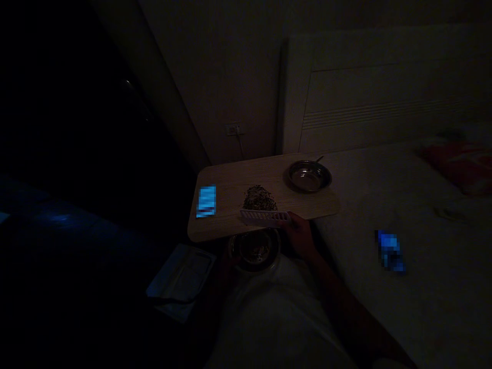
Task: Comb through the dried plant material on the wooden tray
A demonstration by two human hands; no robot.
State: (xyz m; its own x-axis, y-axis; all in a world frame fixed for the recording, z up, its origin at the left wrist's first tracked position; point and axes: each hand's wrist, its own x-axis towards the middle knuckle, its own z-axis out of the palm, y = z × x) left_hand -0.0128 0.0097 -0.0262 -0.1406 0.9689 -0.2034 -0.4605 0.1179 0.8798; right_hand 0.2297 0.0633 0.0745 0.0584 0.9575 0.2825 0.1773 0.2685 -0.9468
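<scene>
The room is very dark. My right hand [302, 237] is closed on the end of a white slotted tray [265, 217] held flat at the near edge of a small wooden table [230, 225], right beside a pile of dark seeds [259, 198]. Just below the table edge a metal bowl [255, 249] with some seeds in it rests on my lap. My left hand [229, 260] is a dim shape at the bowl's left rim; its fingers do not show.
A second, empty metal bowl [309, 176] stands at the table's far right. A lit blue screen [206, 201] lies on the table's left. A white tray [180, 274] sits on the floor at left. The bed [423, 287] with another blue object [390, 251] is at right.
</scene>
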